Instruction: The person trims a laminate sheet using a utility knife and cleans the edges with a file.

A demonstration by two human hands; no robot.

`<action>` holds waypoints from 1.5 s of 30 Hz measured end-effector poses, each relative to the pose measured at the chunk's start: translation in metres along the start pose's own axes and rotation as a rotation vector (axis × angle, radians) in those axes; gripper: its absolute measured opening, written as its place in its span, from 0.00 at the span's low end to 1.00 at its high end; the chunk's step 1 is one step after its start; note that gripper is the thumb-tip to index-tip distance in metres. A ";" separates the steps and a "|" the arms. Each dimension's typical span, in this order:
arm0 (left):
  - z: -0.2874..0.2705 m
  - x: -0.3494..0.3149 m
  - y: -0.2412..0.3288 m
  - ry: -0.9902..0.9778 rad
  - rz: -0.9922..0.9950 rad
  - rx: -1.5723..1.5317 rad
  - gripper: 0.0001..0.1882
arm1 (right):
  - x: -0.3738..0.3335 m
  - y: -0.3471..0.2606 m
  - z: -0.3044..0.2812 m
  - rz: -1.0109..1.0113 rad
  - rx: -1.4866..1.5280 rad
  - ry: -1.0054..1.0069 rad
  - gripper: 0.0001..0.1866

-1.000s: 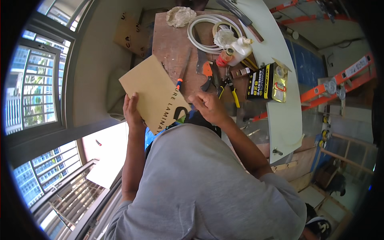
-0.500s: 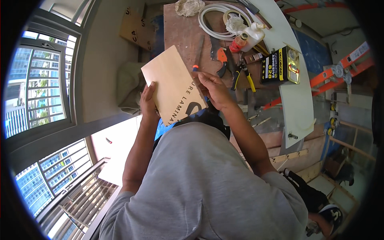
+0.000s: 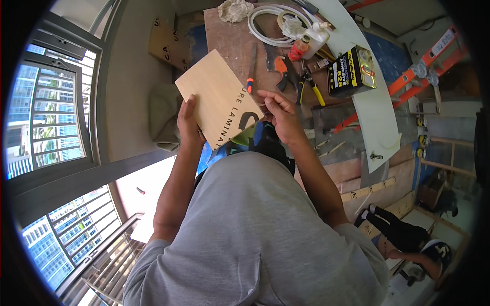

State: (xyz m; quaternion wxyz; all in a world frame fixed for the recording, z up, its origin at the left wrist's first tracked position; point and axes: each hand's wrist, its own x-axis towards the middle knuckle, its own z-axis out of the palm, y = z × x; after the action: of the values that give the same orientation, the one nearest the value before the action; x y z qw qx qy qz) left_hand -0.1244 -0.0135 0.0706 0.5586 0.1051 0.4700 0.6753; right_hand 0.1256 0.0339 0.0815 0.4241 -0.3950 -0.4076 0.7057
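- Thing in hand: thin tan laminate sheet (image 3: 218,104), rectangular, dark lettering along one edge, held tilted in the air over the near edge of the counter (image 3: 229,41), at abt 12 o'clock from my chest.
- Left hand (image 3: 188,122) grip: clenched on the sheet's near-left edge, thumb on top, fingers hidden under.
- Right hand (image 3: 279,113) grip: pinching the near-right corner at abt 3 o'clock of the sheet, fingertips on the edge.
- Handling, my call: light, thin, fairly stiff but prob flexes if held by one corner; face looks smooth so could slip; edges/corners likely chip if knocked.
- Best hold imo: two opposite edges, as now, not one corner.
- Beyond sheet at 12–1 o'clock on counter: orange-tipped tool (image 3: 250,76), orange-handled cutter (image 3: 280,69), yellow-handled pliers (image 3: 311,86), white hose coil (image 3: 270,28), white bottle (image 3: 315,34), rag (image 3: 236,10).
- Black/yellow box (image 3: 352,71) at 2 o'clock on a white board (image 3: 375,109).
- Orange ladder (image 3: 408,81) far right; window (image 3: 48,107) at 9 o'clock.
- Another person's legs (image 3: 403,234) at abt 4 o'clock on floor, well apart.
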 end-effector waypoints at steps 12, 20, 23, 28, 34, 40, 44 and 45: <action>0.000 -0.009 0.007 -0.080 0.173 0.060 0.19 | -0.008 0.008 0.013 -0.532 -0.858 0.135 0.07; -0.002 0.000 0.030 -0.003 0.150 -0.047 0.20 | -0.051 -0.018 0.009 -0.761 -0.656 -0.184 0.08; -0.013 0.006 0.028 -0.044 0.143 -0.048 0.25 | -0.049 -0.022 0.009 -0.617 -0.536 -0.012 0.04; -0.016 0.002 0.022 -0.073 0.110 -0.095 0.24 | -0.033 -0.028 0.040 -0.459 -0.515 -0.034 0.15; -0.021 0.004 0.008 -0.112 -0.085 -0.275 0.24 | -0.023 -0.018 0.041 -0.675 -0.428 -0.040 0.12; -0.025 -0.004 -0.007 -0.100 -0.255 -0.391 0.24 | -0.019 -0.024 0.048 -0.697 -0.320 -0.080 0.08; -0.030 -0.003 -0.007 -0.274 -0.373 -0.422 0.28 | -0.026 -0.032 0.046 -0.548 -0.142 -0.284 0.06; -0.032 -0.002 -0.007 -0.402 -0.428 -0.515 0.29 | -0.023 -0.035 0.041 -0.514 -0.120 -0.384 0.09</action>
State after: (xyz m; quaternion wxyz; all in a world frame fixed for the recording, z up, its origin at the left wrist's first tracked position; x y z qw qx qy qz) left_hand -0.1402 -0.0318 0.0489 0.7759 -0.0088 0.1775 0.6054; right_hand 0.1057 0.0132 0.1327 0.4798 -0.1631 -0.6074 0.6118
